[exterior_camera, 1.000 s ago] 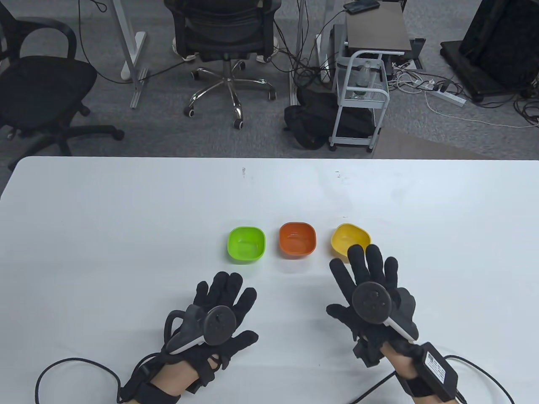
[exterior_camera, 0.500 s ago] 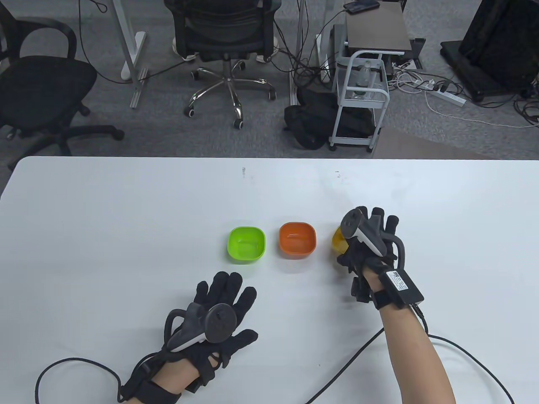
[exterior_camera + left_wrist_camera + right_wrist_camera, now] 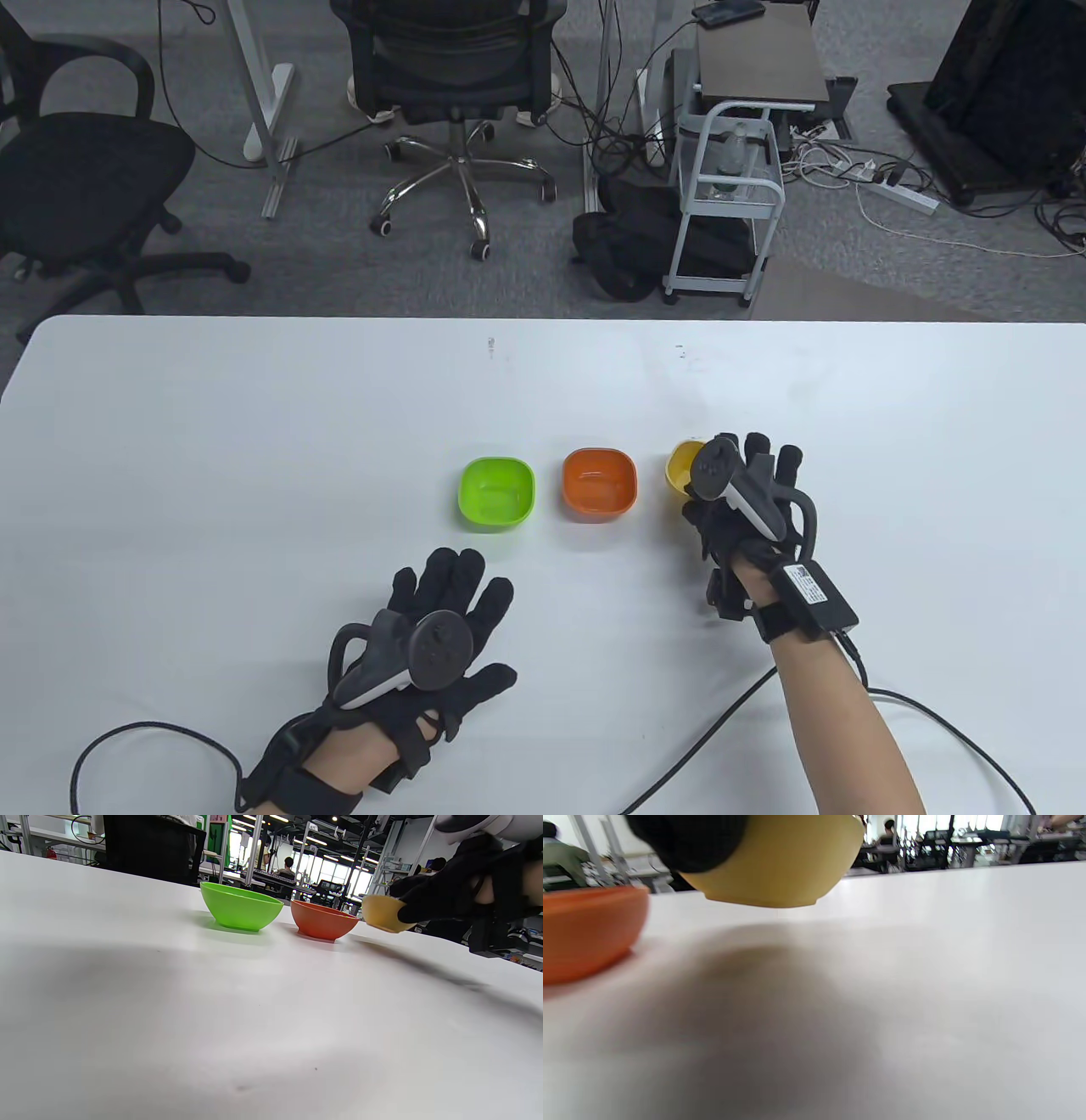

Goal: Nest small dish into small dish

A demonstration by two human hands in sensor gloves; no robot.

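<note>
Here the right hand (image 3: 747, 501) grips the yellow dish (image 3: 681, 465), lifted beside the orange dish (image 3: 599, 482).

On the white desk (image 3: 254, 424), a green dish (image 3: 497, 492) and an orange dish (image 3: 599, 482) sit side by side near the middle. The right hand (image 3: 742, 509) grips a yellow dish (image 3: 683, 465) just beside the orange one. The left hand (image 3: 433, 645) lies flat, fingers spread, toward the near edge.
</note>
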